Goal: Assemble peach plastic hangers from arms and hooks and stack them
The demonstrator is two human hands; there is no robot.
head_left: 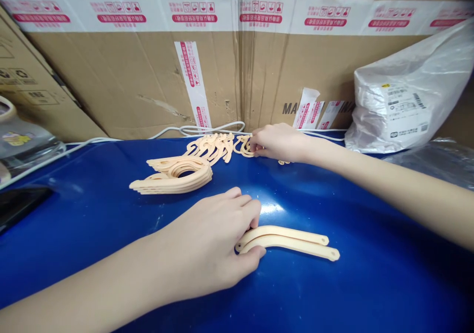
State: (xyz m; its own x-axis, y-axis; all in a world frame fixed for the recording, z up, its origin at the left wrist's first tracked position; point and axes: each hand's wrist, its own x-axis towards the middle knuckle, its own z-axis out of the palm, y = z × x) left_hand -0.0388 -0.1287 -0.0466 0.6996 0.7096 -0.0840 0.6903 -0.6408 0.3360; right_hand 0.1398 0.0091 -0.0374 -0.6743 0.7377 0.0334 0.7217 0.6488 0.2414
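My left hand rests on the blue table, its fingers closed around the left end of two cream plastic hanger arms that lie flat side by side. My right hand reaches to the far edge and pinches a small cream hook piece from a row of such pieces. A stack of curved cream hanger parts lies between the two hands, to the left.
Large taped cardboard boxes wall off the back. A white plastic bag with a label sits at the back right. White cables run along the far edge. A dark flat object lies at the left.
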